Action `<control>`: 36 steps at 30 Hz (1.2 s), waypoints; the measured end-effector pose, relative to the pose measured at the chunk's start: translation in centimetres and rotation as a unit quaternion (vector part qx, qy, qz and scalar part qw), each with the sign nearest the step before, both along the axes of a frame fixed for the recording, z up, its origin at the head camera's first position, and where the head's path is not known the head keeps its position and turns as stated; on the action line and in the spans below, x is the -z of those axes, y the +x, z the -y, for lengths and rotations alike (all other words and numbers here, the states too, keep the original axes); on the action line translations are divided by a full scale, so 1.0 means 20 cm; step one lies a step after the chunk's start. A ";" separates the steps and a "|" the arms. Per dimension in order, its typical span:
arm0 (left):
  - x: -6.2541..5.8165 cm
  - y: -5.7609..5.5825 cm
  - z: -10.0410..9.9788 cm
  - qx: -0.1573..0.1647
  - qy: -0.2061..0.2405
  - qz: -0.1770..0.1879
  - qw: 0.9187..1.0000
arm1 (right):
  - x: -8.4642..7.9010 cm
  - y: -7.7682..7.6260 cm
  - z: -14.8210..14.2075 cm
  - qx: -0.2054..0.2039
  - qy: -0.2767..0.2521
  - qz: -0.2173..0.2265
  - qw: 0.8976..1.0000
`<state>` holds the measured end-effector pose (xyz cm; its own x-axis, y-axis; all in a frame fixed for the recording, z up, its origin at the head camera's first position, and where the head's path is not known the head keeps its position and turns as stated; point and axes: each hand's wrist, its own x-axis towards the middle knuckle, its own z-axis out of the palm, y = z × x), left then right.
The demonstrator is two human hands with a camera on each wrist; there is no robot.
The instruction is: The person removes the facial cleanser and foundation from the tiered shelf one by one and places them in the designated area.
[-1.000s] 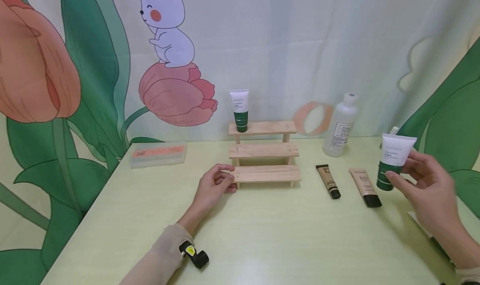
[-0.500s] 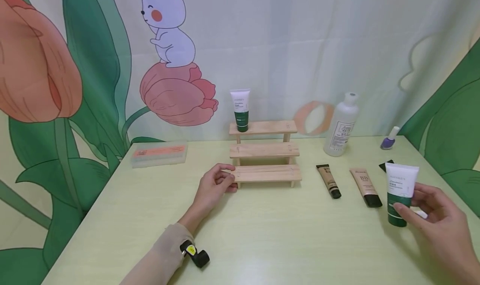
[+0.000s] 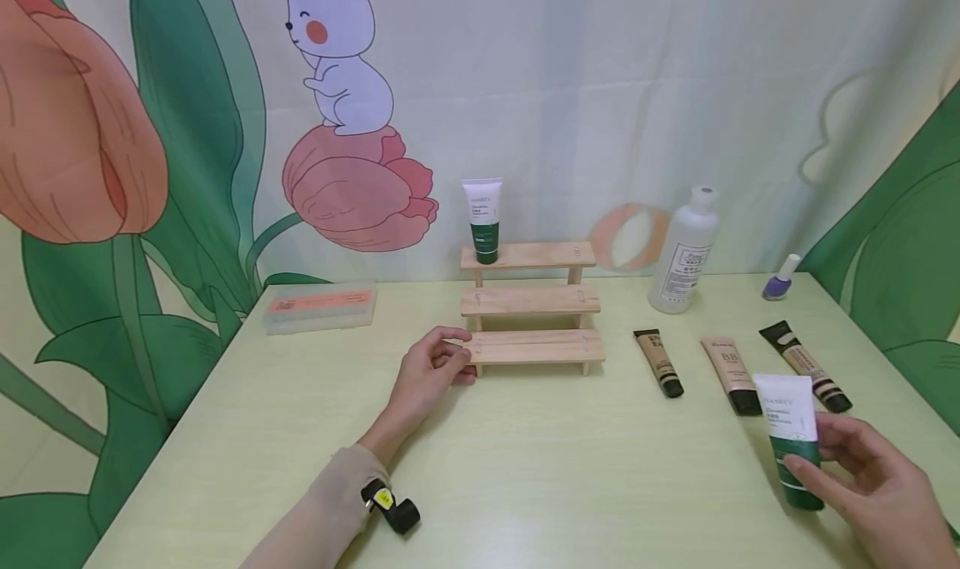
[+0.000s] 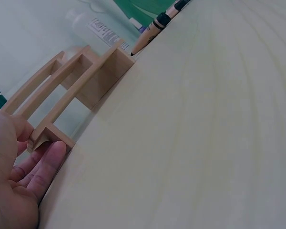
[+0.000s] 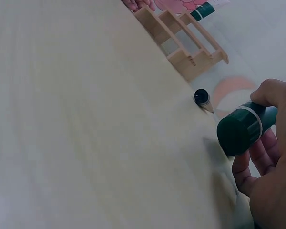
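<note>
My right hand (image 3: 873,477) grips a white and green squeeze tube (image 3: 791,440), cap down, over the right front of the table. In the right wrist view its green cap (image 5: 236,131) faces the camera, with thumb and fingers round the tube. The left hand (image 3: 429,365) pinches the left end of the lowest step of a three-tier wooden display stand (image 3: 536,348). In the left wrist view, thumb and fingers close round the stand's corner (image 4: 50,136). A matching white and green tube (image 3: 483,223) stands cap down at the left of the top step.
Right of the stand lie a small tan tube (image 3: 658,363), a BB cream tube (image 3: 731,376) and a black-ended tube (image 3: 806,365). Behind them stand a clear bottle (image 3: 684,252) and a purple nail polish bottle (image 3: 781,279). A flat clear case (image 3: 320,308) lies at the back left.
My right hand has brought the held tube toward the front of the table, uncovering the nail polish and the black-ended tube. The left hand stays on the stand.
</note>
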<state>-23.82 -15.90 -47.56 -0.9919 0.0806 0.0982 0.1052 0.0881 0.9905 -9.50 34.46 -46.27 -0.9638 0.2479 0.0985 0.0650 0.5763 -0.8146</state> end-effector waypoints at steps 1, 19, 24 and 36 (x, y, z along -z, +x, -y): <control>0.00 0.00 0.00 0.000 0.000 0.000 1.000 | 0.01 0.01 0.00 0.001 0.001 0.005 1.000; 0.00 0.01 -0.01 0.001 0.005 0.004 1.000 | 0.10 0.06 0.00 0.031 0.055 0.059 0.996; 0.00 0.01 0.00 0.000 0.000 0.003 1.000 | 0.12 0.06 0.04 0.027 0.084 0.028 0.996; -0.01 0.01 0.00 0.001 -0.003 0.003 1.000 | 0.12 0.09 0.07 0.071 0.078 -0.038 0.994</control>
<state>-23.72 -15.89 -47.36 -0.9922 0.0836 0.0926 0.1004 0.0944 0.9905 -7.63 32.98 -48.71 -0.9086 0.3560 0.2183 0.0953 0.6857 -0.7216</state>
